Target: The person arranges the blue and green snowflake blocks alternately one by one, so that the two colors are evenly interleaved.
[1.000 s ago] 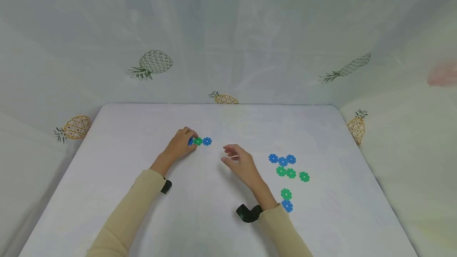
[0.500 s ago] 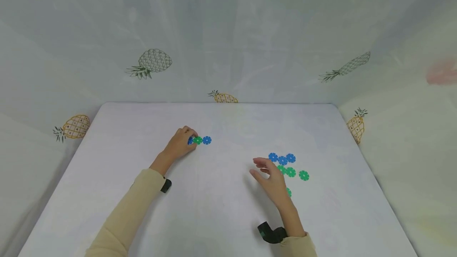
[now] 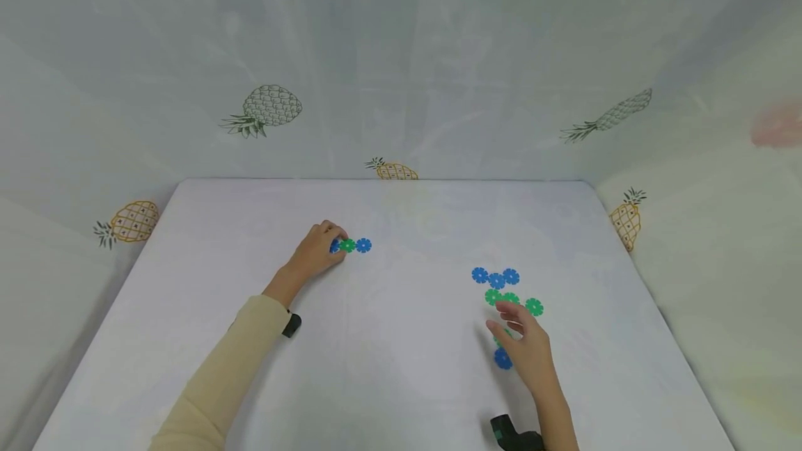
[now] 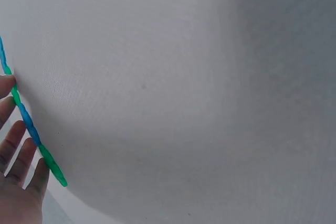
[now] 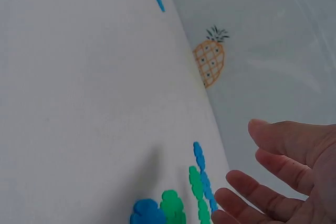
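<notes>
My left hand (image 3: 315, 250) grips a straight row of blue and green flower-shaped interlocking discs (image 3: 363, 246) at the table's back left. In the left wrist view its fingers lie along the row (image 4: 31, 124), where blue and green alternate; in the head view part of the row is hidden behind the hand. Over on the right, my right hand (image 3: 532, 350) hovers above the table with spread fingers, holding nothing. It partly covers a green disc (image 3: 503, 337). A blue disc (image 3: 502, 358) lies just left of its palm.
Past the right hand's fingertips lie three blue discs (image 3: 496, 281) and several green discs (image 3: 534, 307). The white table (image 3: 401, 367) meets a pale pineapple-print cloth (image 3: 401, 89) at its back edge. A black wrist camera (image 3: 516, 437) sits on the right wrist.
My right hand has moved right and toward me, from beside the held row to over the loose discs. The left hand and its row have stayed in place.
</notes>
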{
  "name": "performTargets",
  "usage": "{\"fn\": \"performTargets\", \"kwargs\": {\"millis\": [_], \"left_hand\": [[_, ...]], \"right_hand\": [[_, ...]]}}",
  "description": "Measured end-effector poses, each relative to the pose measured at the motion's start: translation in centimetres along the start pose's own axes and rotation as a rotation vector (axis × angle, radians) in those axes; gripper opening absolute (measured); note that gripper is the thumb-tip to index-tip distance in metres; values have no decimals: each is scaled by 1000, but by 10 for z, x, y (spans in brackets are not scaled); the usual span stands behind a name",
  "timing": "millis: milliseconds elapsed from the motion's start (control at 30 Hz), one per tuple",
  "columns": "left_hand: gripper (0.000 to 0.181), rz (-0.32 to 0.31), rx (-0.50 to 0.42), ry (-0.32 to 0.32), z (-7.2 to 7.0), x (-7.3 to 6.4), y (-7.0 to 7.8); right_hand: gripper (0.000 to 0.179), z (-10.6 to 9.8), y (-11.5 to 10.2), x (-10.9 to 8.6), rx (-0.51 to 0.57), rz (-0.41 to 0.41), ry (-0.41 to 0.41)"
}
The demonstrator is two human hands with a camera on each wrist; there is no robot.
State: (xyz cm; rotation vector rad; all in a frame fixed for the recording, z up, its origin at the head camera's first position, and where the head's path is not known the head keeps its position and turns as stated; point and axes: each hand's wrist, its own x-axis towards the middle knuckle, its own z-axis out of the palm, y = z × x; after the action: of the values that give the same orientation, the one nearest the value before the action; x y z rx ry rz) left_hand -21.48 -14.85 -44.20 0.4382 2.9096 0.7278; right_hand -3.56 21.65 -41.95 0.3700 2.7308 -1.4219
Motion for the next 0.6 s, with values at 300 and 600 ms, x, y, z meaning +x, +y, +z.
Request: {"fn": "performTargets", "kwargs": {"millis": [300, 600], "left_hand": [[32, 8, -5, 8, 1, 1, -2], [32, 14, -2, 19, 1, -1, 0]], "right_hand": [[47, -9, 17, -12, -57, 109, 17], [57, -10, 31, -25, -142, 197, -40]]}}
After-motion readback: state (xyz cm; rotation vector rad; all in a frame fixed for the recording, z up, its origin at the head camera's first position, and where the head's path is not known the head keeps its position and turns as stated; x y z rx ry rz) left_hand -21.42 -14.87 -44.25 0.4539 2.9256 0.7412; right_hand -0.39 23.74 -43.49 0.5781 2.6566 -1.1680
